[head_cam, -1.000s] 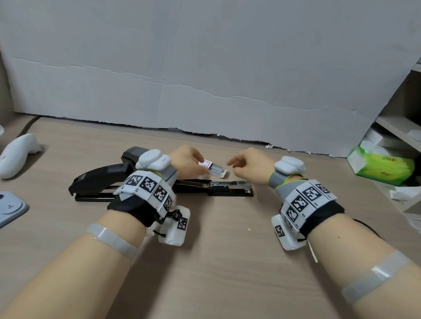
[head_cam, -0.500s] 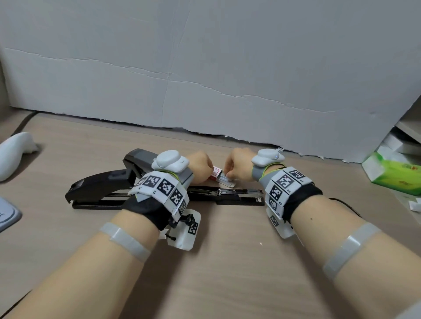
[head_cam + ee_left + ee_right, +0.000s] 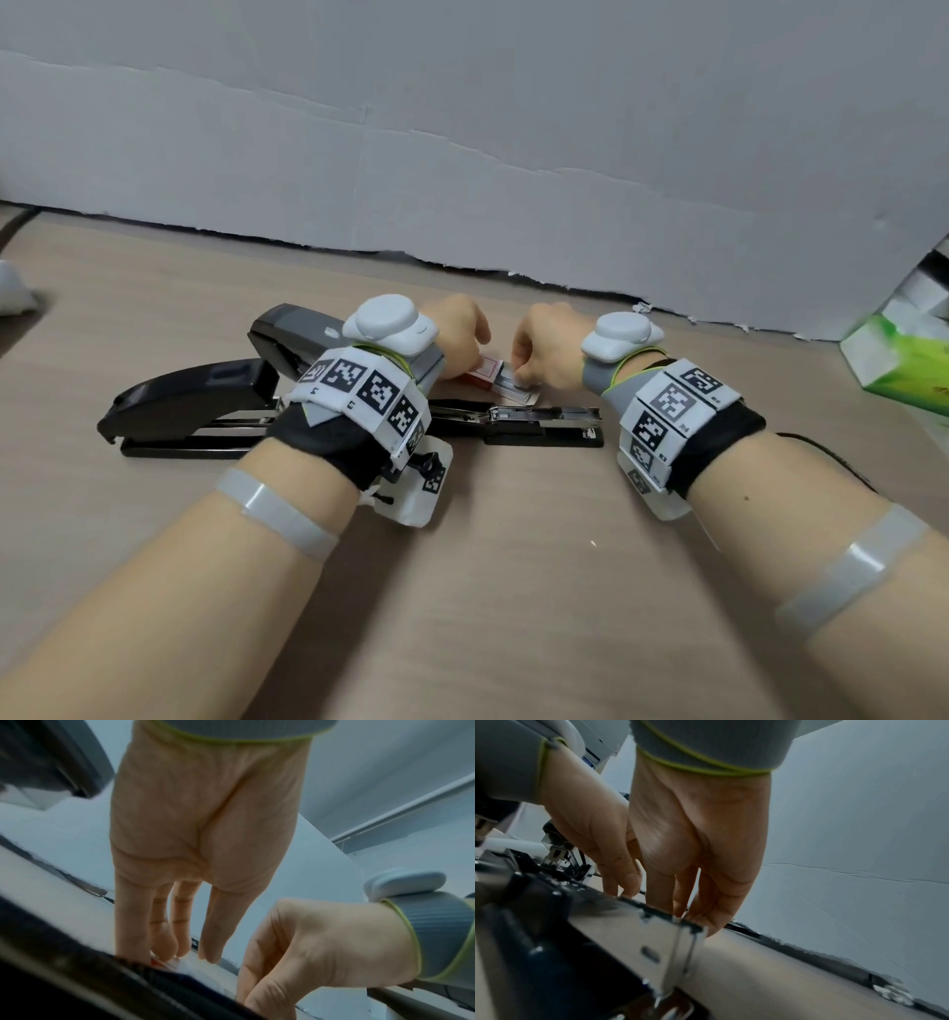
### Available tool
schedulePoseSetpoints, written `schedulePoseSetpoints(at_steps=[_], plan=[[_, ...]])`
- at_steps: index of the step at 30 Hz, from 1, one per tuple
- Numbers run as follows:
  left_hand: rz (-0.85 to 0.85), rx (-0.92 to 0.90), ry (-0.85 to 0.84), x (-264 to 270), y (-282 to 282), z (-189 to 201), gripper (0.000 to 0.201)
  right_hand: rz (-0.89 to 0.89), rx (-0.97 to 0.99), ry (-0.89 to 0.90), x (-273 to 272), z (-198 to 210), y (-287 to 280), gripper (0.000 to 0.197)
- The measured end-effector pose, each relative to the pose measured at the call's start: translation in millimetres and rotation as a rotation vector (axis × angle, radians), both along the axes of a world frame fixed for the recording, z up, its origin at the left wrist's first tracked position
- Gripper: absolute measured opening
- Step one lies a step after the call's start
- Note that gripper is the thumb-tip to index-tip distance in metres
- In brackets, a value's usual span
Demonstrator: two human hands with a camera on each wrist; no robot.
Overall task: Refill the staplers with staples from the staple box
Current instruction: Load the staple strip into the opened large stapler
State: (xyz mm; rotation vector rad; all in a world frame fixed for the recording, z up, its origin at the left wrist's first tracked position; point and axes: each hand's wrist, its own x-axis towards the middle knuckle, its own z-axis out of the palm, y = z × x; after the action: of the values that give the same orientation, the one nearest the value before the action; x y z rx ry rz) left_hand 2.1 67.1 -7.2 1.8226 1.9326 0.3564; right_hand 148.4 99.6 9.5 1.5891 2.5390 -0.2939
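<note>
The left hand (image 3: 457, 334) and the right hand (image 3: 544, 354) meet over the small staple box (image 3: 485, 372), which lies on the counter (image 3: 488, 591) just behind the open black stapler (image 3: 544, 419). The hands cover most of the box. Only a bit of its red side and the pale tray that sticks out of it show. The writing on the box is too blurry to read. The left fingers (image 3: 133, 923) are straight and their tips press down on the red end. The right fingers (image 3: 524, 372) curl onto the tray end, but I cannot tell if they pinch anything.

A second, bigger stapler (image 3: 287, 334) lies behind the left wrist, and the wrist hides part of it. Both wrist views are blurry and the staplers block the low part of them.

A moment ago the hands were also at the box. A second ago the right hand was away from it. A white thing (image 3: 13, 293) at the left is now almost cut off, and the green box (image 3: 904, 360) at the right is cut off too.

The wrist bands have black and white square codes, with tiny marks such as "R3" on the right one.
</note>
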Motion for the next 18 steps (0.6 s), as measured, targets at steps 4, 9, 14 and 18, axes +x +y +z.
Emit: schedulePoseSetpoints(at_steps=[4,9,14,18], plan=[[-0.023,-0.076,0.086,9,9,4,0.036,0.03,-0.012,0.021,5,-1,3,0.002],[-0.043,-0.123,0.188,13,13,10,0.032,0.037,0.003,0.063,8,-7,4,0.004],[-0.052,-0.158,0.221,14,12,15,0.032,0.001,0.017,0.054,2,-16,7,0.007],[-0.075,-0.161,0.233,14,10,20,0.03,-0.007,0.033,0.024,-1,-14,4,0.013]])
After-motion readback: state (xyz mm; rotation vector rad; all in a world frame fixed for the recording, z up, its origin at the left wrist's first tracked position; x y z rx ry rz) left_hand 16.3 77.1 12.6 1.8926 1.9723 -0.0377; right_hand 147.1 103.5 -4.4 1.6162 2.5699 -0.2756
